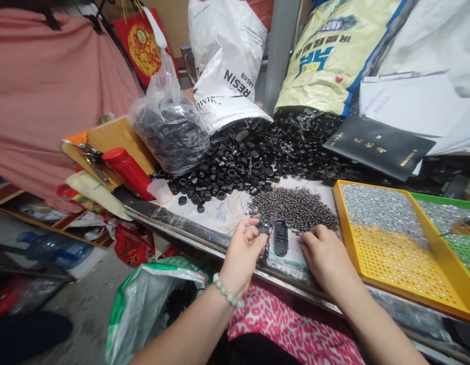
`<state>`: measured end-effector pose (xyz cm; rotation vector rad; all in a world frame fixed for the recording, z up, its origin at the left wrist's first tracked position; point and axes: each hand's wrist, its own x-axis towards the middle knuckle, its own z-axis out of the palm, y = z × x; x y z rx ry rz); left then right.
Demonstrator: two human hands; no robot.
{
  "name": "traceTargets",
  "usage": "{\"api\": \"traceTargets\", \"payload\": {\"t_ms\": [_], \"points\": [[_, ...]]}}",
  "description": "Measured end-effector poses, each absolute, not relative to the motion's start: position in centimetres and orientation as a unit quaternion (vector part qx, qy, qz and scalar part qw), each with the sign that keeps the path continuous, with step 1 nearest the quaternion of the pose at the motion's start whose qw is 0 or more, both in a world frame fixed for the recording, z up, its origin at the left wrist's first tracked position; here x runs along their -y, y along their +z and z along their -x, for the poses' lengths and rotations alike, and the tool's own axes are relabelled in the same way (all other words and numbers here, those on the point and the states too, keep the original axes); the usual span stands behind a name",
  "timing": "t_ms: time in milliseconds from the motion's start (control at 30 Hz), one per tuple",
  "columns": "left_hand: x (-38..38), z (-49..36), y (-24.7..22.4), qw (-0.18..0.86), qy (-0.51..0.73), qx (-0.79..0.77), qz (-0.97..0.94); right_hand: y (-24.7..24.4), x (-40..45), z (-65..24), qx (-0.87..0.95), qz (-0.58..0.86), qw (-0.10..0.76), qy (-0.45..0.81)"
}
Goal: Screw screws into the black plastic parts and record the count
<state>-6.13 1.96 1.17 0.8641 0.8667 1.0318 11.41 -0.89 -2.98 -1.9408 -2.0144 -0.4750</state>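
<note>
My left hand (247, 243), with a bead bracelet at the wrist, pinches a small black plastic part (264, 231) at the table's front edge. Just right of it a black oblong plastic housing (281, 238) lies flat on the table. My right hand (323, 253) rests by the near side of a pile of small dark metal pieces (296, 207). Its fingers are bent down and pressed together, and their tips are partly hidden, so anything between them cannot be made out.
Black plastic rings (231, 170) lie heaped behind, below a white resin sack (231, 66). A yellow tray (402, 253) of small silvery pieces stands at right, beside a green tray (463, 248). A red bottle (126, 172) and clear cup (161, 191) are left. An open sack (144, 294) stands below the edge.
</note>
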Motion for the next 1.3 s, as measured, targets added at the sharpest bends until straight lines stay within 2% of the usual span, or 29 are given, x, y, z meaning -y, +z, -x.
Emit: {"api": "traceTargets", "payload": {"t_ms": [333, 433, 533, 600, 733, 833, 933, 1167, 1300], "points": [[-1.6, 5.7, 0.3, 0.658, 0.4, -0.385, -0.509, -3.2, 1.2, -12.1, 0.721, 0.648, 0.176, -0.169], [-1.4, 5.4, 0.5, 0.647, 0.386, -0.387, -0.531, -2.5, 1.4, -11.9, 0.72, 0.636, 0.24, -0.143], [-1.3, 5.2, 0.6, 0.63, 0.376, -0.384, -0.56, -1.3, 2.0, -11.5, 0.696, 0.614, 0.367, -0.059], [-1.3, 5.0, 0.4, 0.621, 0.372, -0.381, -0.575, -0.4, 2.4, -11.3, 0.672, 0.61, 0.419, 0.033], [-1.3, 4.5, 0.3, 0.59, 0.375, -0.39, -0.599, 0.6, 2.8, -10.9, 0.606, 0.622, 0.456, 0.195], [-1.4, 4.1, 0.4, 0.567, 0.373, -0.398, -0.617, 0.6, 2.7, -10.9, 0.568, 0.632, 0.478, 0.225], [-1.6, 3.9, 0.6, 0.54, 0.368, -0.409, -0.636, 0.0, 2.4, -11.1, 0.567, 0.643, 0.481, 0.185], [-2.7, 4.7, 0.8, 0.475, 0.398, -0.436, -0.652, -2.0, 2.1, -11.7, 0.697, 0.592, 0.392, -0.103], [-3.0, 5.2, 0.9, 0.469, 0.401, -0.449, -0.646, -2.2, 2.3, -11.8, 0.692, 0.597, 0.382, -0.139]]}}
